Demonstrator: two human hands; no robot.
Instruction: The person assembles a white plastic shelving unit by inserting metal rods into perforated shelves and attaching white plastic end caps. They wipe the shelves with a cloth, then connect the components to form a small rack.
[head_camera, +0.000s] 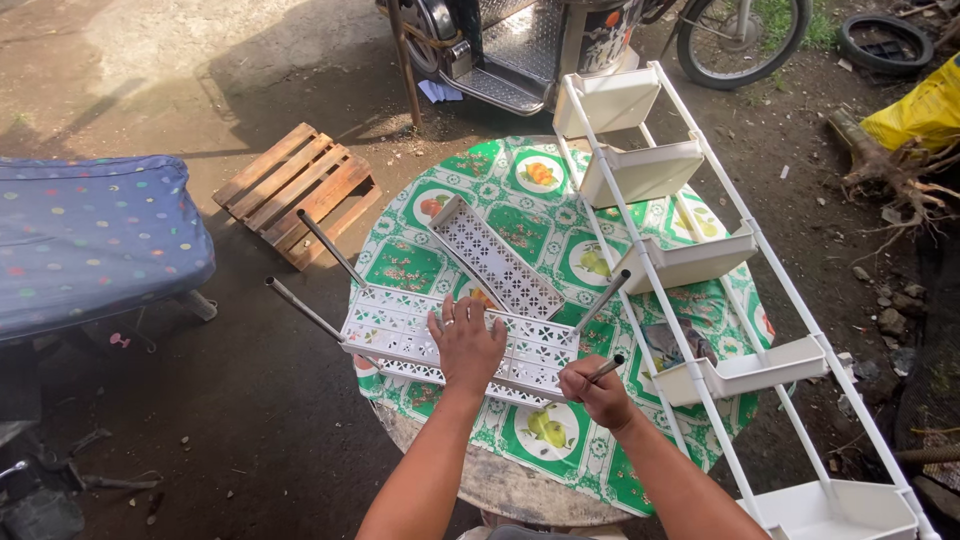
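Here the left hand (466, 345) is lying flat, fingers spread and loose, on a white perforated plastic shelf tray (455, 345) resting on the round table with a green fruit-patterned cloth (520, 215). The right hand (594, 391) is gripping a grey metal tube (606, 368) at the tray's near corner.

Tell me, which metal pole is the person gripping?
The near-right pole, in the right hand; the other three poles stand free from the white tray.
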